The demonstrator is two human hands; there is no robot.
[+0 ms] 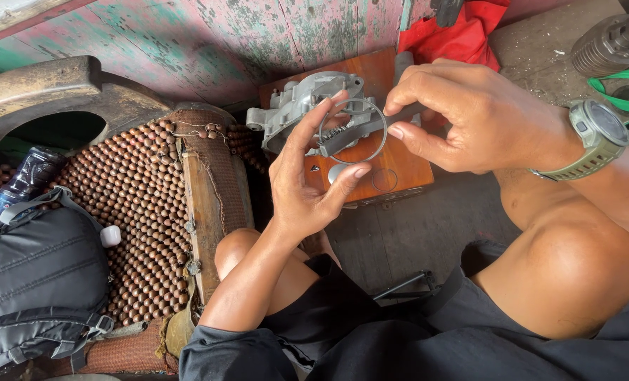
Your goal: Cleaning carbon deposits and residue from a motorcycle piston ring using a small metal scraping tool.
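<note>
Both hands grip: left hand holds a thin round metal ring; right hand pinches a dark pliers-like tool lying left-right across it.

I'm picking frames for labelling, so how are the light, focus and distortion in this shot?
Head view: soft, even daylight with no harsh glare; left hand, right hand and the thin metal ring are sharp; the black backpack is dim but readable; edges bow slightly from the wide lens.

plank floor, wooden board (reddish), beaded mat

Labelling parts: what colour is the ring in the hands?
Silvery grey metal ring, thin, held by both hands; clearest in the head view.
</note>
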